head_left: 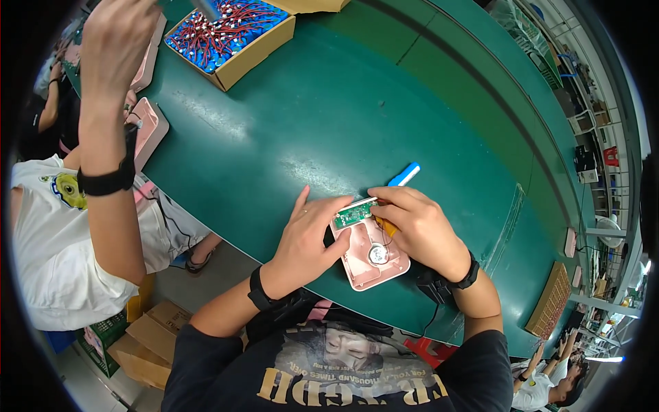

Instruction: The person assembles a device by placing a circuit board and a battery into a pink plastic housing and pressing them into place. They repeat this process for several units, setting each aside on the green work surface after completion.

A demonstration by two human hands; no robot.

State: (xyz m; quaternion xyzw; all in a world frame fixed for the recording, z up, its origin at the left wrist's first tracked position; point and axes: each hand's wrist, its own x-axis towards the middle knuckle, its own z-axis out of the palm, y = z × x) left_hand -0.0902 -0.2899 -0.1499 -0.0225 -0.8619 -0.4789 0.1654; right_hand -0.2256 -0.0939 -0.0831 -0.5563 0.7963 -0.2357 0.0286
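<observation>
A pale pink plastic housing (364,277) lies open on the green table close to my body. Across its far end sits a green circuit board (353,215), and a round silver part (378,254) is set in its near half. My left hand (307,232) grips the housing's left side, thumb over the rim and index finger along the board's far edge. Fingers of my right hand (417,223) are pinched at the board's right end, hiding what they touch. Beneath them a yellow piece (388,227) and thin wires show.
A blue and white stick-shaped object (404,174) lies just beyond my right hand. At the far left stands a cardboard box (257,51) of blue parts with red wires. A co-worker's arm (110,151) reaches across the left side, near other pink housings (151,130). A brown tray (549,299) lies at right.
</observation>
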